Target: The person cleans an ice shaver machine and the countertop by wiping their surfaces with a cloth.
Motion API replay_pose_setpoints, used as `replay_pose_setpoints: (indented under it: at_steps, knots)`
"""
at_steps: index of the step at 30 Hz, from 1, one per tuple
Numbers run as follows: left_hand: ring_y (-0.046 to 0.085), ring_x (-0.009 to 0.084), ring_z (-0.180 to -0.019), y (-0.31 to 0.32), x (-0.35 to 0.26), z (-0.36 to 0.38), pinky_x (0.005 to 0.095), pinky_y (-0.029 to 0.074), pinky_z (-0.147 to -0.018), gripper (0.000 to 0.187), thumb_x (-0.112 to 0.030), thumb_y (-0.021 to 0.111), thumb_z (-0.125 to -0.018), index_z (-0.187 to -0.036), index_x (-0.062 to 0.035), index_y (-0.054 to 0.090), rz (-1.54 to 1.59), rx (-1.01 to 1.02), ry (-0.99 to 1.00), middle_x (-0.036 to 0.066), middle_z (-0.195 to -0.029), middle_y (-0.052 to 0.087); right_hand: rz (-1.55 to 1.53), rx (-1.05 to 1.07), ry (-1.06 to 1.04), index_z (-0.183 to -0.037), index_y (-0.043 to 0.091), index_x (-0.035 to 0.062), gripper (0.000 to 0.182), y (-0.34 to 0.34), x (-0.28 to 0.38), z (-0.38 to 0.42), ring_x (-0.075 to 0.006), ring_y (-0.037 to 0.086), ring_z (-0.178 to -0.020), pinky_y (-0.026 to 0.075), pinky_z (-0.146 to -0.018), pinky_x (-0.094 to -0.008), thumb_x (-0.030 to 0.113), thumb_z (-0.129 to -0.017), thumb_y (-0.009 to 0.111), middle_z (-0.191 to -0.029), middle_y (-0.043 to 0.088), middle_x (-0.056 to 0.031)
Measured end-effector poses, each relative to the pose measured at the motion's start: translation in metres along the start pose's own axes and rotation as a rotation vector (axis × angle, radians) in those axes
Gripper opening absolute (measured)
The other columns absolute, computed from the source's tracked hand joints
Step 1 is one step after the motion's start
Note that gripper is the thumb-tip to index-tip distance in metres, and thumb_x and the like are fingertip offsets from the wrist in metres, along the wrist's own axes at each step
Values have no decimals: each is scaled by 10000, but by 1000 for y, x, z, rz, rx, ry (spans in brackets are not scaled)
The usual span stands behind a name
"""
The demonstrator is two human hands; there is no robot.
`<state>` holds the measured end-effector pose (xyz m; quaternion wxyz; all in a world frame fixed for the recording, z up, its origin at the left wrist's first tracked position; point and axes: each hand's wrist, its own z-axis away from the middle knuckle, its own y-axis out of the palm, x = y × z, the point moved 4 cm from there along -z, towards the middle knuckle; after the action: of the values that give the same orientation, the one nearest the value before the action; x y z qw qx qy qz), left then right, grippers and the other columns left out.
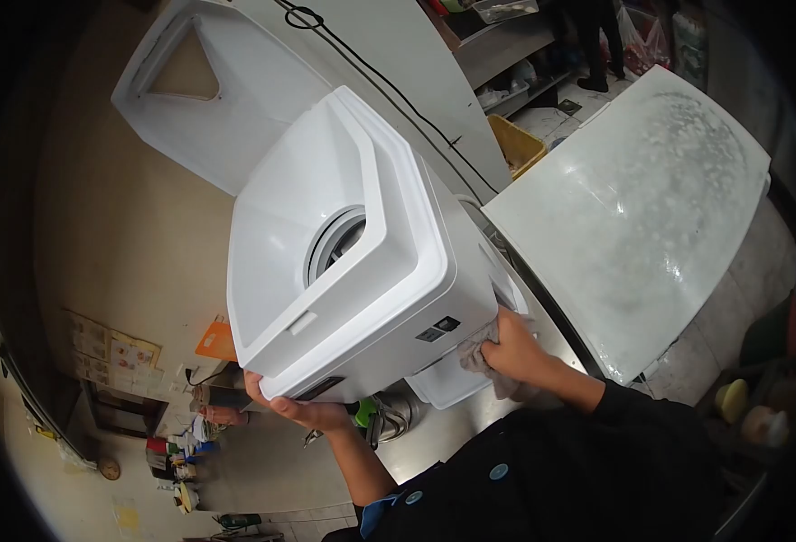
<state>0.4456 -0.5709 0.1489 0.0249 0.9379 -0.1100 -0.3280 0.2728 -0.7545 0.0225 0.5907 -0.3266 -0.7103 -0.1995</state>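
Observation:
A white box-shaped machine (pixel 398 334) with a wide hopper on top fills the middle of the view. Its hopper lid (pixel 262 90) is swung up, and a round opening (pixel 339 244) shows at the hopper's bottom. My left hand (pixel 303 411) grips the machine's lower left corner, fingers curled around the edge. On the machine's right side, my right hand (pixel 515 348) is closed on a crumpled grey cloth (pixel 493 366), close to a recess in the wall. Below the machine's front juts a white tray-like part (pixel 452 381).
A white chest-like top (pixel 633 217) with wet or frosty patches stands at right. Beneath the machine is a metal counter (pixel 271 465), with a metal item with a green part (pixel 371 415). Black cables (pixel 398 95) hang behind. A yellow bin (pixel 515 144) and a person's legs (pixel 592 41) are farther back.

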Motion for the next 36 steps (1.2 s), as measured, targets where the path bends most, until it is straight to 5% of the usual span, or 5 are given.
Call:
replay_pose_setpoints:
  at_steps: [6,13,19,29,36]
  knots:
    - [394,264,-1177,-2,2,2,413,332,-987,582,-548,301,-920,-1255,-74,338,-10,-6,23,136,-1253,389,-670,159,578,-1168,519,-39,462,-12,-25,-24,-235,616,-923,505,-810,-354,-34,-709,470,-1021,619,-156]
    - [399,257,-1175,-1,1,0,412,323,-993,563,-533,294,-931,-1253,-74,350,27,13,41,134,-1251,395,-1115,306,449,-1157,540,-14,373,5,-69,-31,-225,624,-943,524,-829,-354,21,-805,421,-1068,607,-152]
    - [401,254,-1173,-1,2,0,407,324,-992,560,-539,306,-923,-1242,-81,356,19,16,63,128,-1231,401,-1773,166,857,-1082,574,6,269,61,-97,-10,-260,625,-924,497,-878,-448,153,-876,485,-1013,630,-112]
    - [381,243,-1188,-6,5,2,400,313,-995,594,-567,325,-902,-1246,-83,341,-26,2,43,114,-1238,383,-163,-140,-23,-1034,576,25,283,44,-38,-2,-342,596,-881,488,-791,-429,216,-828,536,-971,610,-181]
    - [373,235,-1191,-3,-2,1,399,295,-1007,619,-575,325,-893,-1224,-53,371,-95,-3,52,109,-1241,372,575,67,-164,-970,591,19,305,-17,-36,-1,-395,583,-842,488,-729,-421,224,-745,607,-918,607,-209]
